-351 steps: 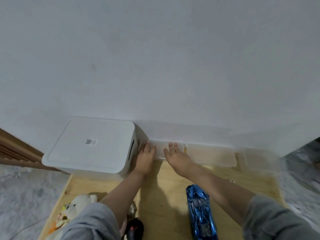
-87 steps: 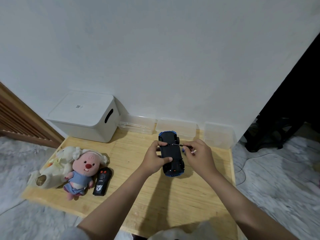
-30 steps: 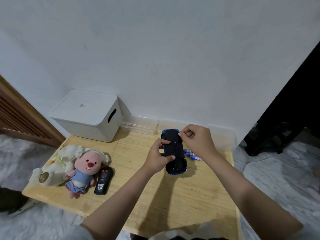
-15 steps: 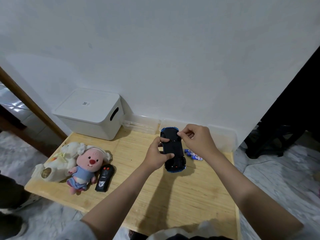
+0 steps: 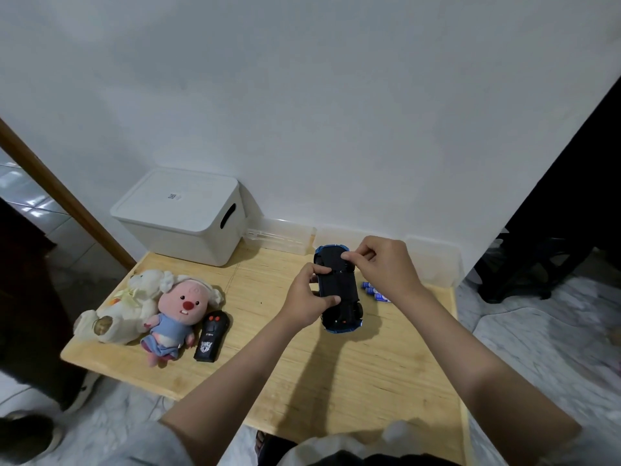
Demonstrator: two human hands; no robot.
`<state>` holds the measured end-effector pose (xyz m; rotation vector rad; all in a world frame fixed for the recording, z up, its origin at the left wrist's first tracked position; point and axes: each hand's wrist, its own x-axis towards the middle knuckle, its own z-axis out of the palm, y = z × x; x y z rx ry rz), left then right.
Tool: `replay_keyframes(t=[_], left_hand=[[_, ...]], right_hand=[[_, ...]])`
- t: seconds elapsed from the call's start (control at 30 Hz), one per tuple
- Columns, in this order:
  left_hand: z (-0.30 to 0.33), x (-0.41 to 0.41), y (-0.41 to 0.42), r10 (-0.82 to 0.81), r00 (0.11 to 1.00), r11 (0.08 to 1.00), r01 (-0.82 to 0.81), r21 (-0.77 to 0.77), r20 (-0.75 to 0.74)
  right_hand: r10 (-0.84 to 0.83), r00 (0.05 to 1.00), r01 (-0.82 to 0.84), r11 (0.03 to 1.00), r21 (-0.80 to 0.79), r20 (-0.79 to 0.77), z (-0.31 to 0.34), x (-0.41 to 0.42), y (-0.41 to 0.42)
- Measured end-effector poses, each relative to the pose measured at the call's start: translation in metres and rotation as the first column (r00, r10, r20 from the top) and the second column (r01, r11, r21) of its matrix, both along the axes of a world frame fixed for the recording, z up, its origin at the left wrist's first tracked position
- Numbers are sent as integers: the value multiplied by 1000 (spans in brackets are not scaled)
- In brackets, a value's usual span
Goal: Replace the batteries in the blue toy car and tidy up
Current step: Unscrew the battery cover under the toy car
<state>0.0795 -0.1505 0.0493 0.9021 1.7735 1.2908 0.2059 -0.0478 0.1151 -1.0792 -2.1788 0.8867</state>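
Both hands' fingers (image 5: 321, 270) on upturned car (image 5: 337, 290)

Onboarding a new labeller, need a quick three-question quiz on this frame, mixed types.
1. True or false: the blue toy car lies upside down, its black underside facing up.
2. Which hand grips the car's side? A) left hand B) right hand
3. Fill in: the small blue batteries lie on the light wooden table, beside the car and under the ____ wrist.

Key
1. True.
2. A; the right hand's fingers pinch at the car's far end, and what they pinch is too small to tell.
3. Right.
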Motion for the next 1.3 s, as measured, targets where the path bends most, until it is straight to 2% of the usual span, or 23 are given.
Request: replay_keyframes(t=[0.1,0.3,0.5,0.7,1.0,1.17,1.3], left_hand=[[-1,2,-5,-12,1000,1000,12,2,-5],[1,0,-12,-4,1000,1000,4,26,-9],[3,-5,-16,11,1000,999,-11,38,-20],[7,-11,-16,30,999,999,-29,39,-27],[10,-13,-13,29,999,998,-28,48,-19],[11,-12,-10,18,1000,998,-17,58,-7],[10,-10,-9,11,1000,999,-11,50,7]], right_hand=[[-19,1000,19,998,63,4,-2,-3,-7],[-31,998,35,996,78,-52,-2,-10,-16],[2,998,-4,1000,-28,-59,3,-8,-17],[66,997,-66,997,-25,-36,7,-3,-18],[-12,994,8,999,-40,-107,4,0,-13],[-69,970,35,989,-147,-234,2,-6,-15],[-92,960,40,980,-194,-265,5,-9,-16]])
